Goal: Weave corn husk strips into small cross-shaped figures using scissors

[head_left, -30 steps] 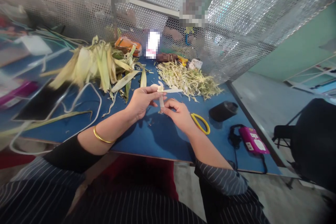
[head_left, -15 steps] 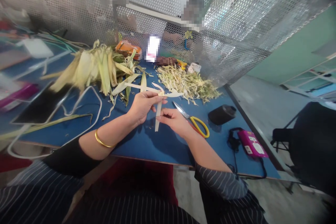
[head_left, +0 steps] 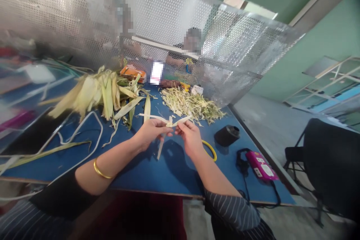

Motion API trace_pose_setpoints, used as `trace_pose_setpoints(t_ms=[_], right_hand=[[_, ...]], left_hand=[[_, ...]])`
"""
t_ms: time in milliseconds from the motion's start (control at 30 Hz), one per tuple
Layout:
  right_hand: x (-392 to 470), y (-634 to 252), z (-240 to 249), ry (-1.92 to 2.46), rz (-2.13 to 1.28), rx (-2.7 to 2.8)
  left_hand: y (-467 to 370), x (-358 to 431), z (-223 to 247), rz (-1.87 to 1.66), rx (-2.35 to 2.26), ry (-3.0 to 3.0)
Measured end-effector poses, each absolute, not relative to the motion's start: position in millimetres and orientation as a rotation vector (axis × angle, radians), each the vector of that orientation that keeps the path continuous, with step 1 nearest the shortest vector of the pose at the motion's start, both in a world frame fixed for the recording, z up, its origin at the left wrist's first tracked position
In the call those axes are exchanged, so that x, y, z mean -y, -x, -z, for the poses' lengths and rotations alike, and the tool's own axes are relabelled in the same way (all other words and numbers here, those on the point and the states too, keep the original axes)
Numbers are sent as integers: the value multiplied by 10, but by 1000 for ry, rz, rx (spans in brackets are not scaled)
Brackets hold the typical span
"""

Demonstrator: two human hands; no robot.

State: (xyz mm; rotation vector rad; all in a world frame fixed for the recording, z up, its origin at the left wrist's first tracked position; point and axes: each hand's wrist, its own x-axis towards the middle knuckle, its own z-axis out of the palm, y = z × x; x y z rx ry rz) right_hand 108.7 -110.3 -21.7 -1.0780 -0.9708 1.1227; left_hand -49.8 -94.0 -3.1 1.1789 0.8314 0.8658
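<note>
My left hand [head_left: 154,132] pinches a small bundle of pale corn husk strips [head_left: 169,123] near where they cross. One strip reaches out to the left and another hangs down below the fingers. My right hand [head_left: 189,135] grips the strip that points right, close to the crossing, with thumb and forefinger. Both hands are above the blue table, only a small gap apart. Beside my right wrist shows the yellow handle of the scissors [head_left: 210,150]; their blades are hidden behind the hand.
A heap of whole corn husks [head_left: 92,93] lies at the left, shredded husk [head_left: 194,107] at the back. A black spool-like object [head_left: 227,135] and a pink box [head_left: 262,165] with a cord are at the right. Behind stands a perforated metal screen [head_left: 163,3], with people beyond.
My right hand has gone from the hanging strip up to the strip pointing right. My left hand keeps its pinch near the crossing. The view has tilted up and turned right.
</note>
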Motion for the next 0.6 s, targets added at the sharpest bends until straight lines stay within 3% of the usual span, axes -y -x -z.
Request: trace_pose_setpoints(t_ms=[267,600], right_hand=[[1069,-1143,222,1070,-944,928],[1068,-1145,235,1065,-1094,949]], left_hand=[[511,914,75,-822,-833,-1071],[510,934,92,-815,-875,-1182]])
